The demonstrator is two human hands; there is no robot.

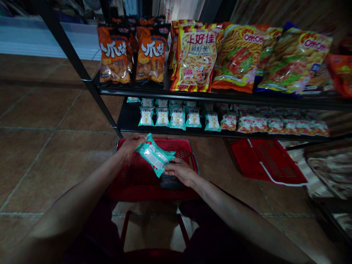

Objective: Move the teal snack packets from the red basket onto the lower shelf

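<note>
Between both hands, above a red shopping basket point(129, 187), is a teal snack bag point(154, 156) with a pale printed panel facing up. My left hand point(132, 145) grips its upper left corner, fingers closed on the edge. At the lower right end my right hand point(180, 170) pinches the same bag between thumb and fingers. Something dark lies at the right of the basket's bottom, too dim to name. On the lower shelf just beyond stand small teal-and-white snack bags point(162, 116) in rows.
The black shelf rack point(165, 94) carries orange chip bags point(114, 55), prawn cracker bags point(195, 58) and larger noodle-pictured bags point(239, 57) on top. Small red-and-white packets point(253, 123) fill the lower right. A second red basket point(269, 161) rests on the tiled floor. A red stool point(152, 255) is below me.
</note>
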